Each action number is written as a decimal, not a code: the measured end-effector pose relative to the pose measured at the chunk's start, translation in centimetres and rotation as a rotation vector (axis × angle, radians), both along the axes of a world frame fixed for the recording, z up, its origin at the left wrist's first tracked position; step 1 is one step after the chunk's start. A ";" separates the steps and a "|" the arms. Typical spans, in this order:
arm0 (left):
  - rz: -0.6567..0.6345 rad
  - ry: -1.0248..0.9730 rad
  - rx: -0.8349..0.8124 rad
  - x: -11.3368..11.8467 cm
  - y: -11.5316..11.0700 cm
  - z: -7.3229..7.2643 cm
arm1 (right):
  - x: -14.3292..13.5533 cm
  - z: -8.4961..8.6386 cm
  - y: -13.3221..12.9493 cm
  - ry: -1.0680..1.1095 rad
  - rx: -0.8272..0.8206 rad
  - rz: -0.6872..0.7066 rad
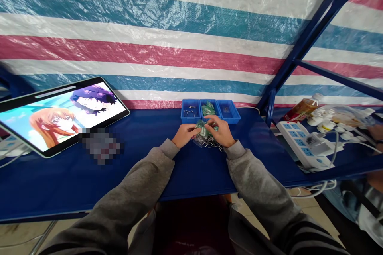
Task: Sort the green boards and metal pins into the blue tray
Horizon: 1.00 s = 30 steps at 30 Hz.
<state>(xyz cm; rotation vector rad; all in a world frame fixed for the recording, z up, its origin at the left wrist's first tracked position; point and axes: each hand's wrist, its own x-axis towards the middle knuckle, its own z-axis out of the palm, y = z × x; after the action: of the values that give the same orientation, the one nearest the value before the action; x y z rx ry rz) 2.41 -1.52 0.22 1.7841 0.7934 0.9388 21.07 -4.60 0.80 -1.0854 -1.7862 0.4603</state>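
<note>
A lit tablet (56, 117) sits left, a white power strip (299, 142) right.

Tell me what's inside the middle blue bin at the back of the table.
Crumpled, green-tinted plastic shows inside the middle bin. Whatever lies beneath that plastic is hidden, and the right hand overlaps the bin's front in this view.

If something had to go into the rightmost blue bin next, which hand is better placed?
Probably the right hand: it sits closer to the rightmost blue bin, while the left hand is farther off, nearer the leftmost bin. Both seem to hold the green plastic, though.
</note>
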 end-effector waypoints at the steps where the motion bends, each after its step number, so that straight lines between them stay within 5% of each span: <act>1: -0.012 -0.016 -0.053 0.0 0.1 0.0 | 0.0 0.0 0.0 0.013 0.017 -0.001; 9: 0.003 -0.208 -0.270 0.1 0.3 -0.3 | 0.0 -0.1 0.4 -0.121 0.254 0.082; 13: 0.147 -0.294 -0.170 -0.1 0.4 -0.1 | 0.1 -0.5 0.7 -0.034 0.140 -0.033; 20: 0.045 -0.192 -0.128 0.3 0.2 -0.4 | -0.3 -0.7 0.4 0.099 -0.084 -0.050; 30: -0.036 -0.261 -0.294 0.0 0.3 -0.2 | 0.1 -0.2 0.4 -0.057 0.287 0.073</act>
<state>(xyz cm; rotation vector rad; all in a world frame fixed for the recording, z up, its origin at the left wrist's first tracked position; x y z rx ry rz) 2.43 -1.21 0.01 1.3847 0.6904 0.9546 21.22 -4.18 0.57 -0.8422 -1.8795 0.2088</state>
